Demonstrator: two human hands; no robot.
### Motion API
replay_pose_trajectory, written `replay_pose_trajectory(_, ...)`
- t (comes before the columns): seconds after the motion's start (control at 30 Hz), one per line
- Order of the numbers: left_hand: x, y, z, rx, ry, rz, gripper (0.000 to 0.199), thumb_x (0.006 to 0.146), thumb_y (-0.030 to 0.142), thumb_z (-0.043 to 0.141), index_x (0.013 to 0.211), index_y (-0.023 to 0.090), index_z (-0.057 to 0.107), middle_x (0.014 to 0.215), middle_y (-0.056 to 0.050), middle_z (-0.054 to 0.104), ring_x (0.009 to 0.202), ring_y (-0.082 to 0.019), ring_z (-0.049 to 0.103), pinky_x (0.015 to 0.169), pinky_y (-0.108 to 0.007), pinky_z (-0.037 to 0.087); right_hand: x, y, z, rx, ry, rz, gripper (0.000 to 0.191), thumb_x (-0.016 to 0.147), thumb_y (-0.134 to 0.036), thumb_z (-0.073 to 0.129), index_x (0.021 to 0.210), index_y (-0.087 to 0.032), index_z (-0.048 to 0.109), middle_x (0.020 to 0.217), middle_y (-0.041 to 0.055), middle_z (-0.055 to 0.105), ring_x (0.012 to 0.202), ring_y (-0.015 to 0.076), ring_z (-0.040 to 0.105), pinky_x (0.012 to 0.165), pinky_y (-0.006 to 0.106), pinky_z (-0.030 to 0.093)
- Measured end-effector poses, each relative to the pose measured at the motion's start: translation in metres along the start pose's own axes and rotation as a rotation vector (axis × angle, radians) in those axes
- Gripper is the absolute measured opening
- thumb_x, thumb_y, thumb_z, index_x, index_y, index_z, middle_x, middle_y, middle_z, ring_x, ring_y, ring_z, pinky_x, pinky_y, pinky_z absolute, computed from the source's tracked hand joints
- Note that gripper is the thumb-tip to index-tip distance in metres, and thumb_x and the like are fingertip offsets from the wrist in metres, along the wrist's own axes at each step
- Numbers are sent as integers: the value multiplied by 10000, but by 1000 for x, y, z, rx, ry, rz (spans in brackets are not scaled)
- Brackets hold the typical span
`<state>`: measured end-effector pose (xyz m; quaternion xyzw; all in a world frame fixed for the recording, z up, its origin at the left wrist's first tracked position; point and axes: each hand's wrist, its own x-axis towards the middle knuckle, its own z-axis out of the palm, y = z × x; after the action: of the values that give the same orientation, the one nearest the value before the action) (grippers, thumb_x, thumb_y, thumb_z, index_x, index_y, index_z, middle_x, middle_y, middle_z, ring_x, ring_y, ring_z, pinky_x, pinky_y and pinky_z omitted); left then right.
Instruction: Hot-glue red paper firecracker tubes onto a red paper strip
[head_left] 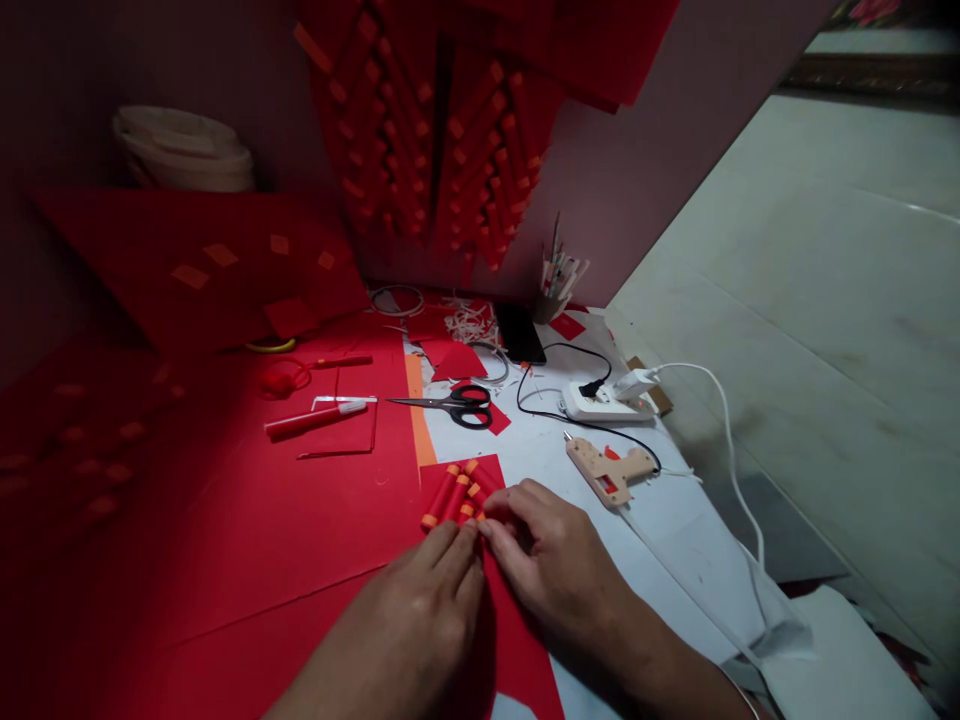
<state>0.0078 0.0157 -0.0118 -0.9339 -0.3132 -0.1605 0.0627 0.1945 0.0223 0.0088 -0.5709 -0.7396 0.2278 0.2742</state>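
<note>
Several small red paper rolls (448, 502) with orange bands at their ends lie slanted in two rows on a red paper strip (525, 650). My left hand (427, 600) has its fingers pressed together on the near end of the left row. From the right, my right hand (555, 550) pinches with thumb and forefinger at the near end of the right row. Its fingertips almost meet those of the left hand. The rolls under both sets of fingertips are mostly hidden.
Beyond the hands lie black-handled scissors (457, 405), a red marker (315, 420) and a phone (519, 333). At right are a beige glue gun (611, 470) and a white power strip (607, 402) with cords. A brush cup (553, 295) stands at the wall, below hanging red roll decorations (491, 150).
</note>
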Motion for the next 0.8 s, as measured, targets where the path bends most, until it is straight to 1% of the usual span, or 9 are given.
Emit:
replay_pose_trajectory(0.17,8,-1,-17,47,68,43,488,795,38,399,1071,98,797,1111,-94,810,1084,-200,721,994,-264,527,2,1,7,-27,14,-11,117,929,-193,555,863,-216,650,821,17,646,688,159,598,633,285,453)
replay_pose_trajectory(0.3,12,0,-27,104,56,63,488,776,15,407,1045,89,807,1061,-109,819,1031,-199,730,1029,-268,495,3,1,11,-54,33,0,126,920,-186,545,824,-217,621,780,8,627,652,153,570,604,280,420)
replay_pose_trajectory(0.47,16,-2,-28,106,109,54,528,707,-19,388,983,91,824,1032,-112,824,1008,-191,731,1027,-261,488,0,0,12,-70,30,46,137,922,-198,551,797,-223,601,763,-9,609,641,145,547,594,278,389)
replay_pose_trajectory(0.57,14,0,-28,109,116,60,536,698,-13,377,970,92,826,1011,-111,827,1008,-194,734,1017,-264,499,0,0,13,-58,31,56,141,922,-196,548,796,-220,607,754,-10,599,640,146,539,602,282,390)
replay_pose_trajectory(0.67,10,3,-24,101,85,65,530,725,-4,376,1000,89,819,1042,-117,822,1051,-200,730,1011,-276,514,2,0,9,13,2,65,123,923,-189,555,839,-216,641,771,-5,612,654,146,551,616,279,412)
replay_pose_trajectory(0.73,8,3,-20,74,6,62,509,774,11,388,1058,92,803,1092,-127,810,1099,-218,718,1019,-308,520,4,-1,2,95,-14,74,121,932,-187,556,899,-221,668,813,2,642,701,150,584,646,276,437)
replay_pose_trajectory(0.8,7,2,-16,25,-96,64,460,845,51,425,1131,114,780,1155,-129,791,1169,-245,689,1054,-356,503,6,-1,-6,150,7,86,143,938,-175,548,949,-227,681,858,8,662,754,154,609,682,276,457)
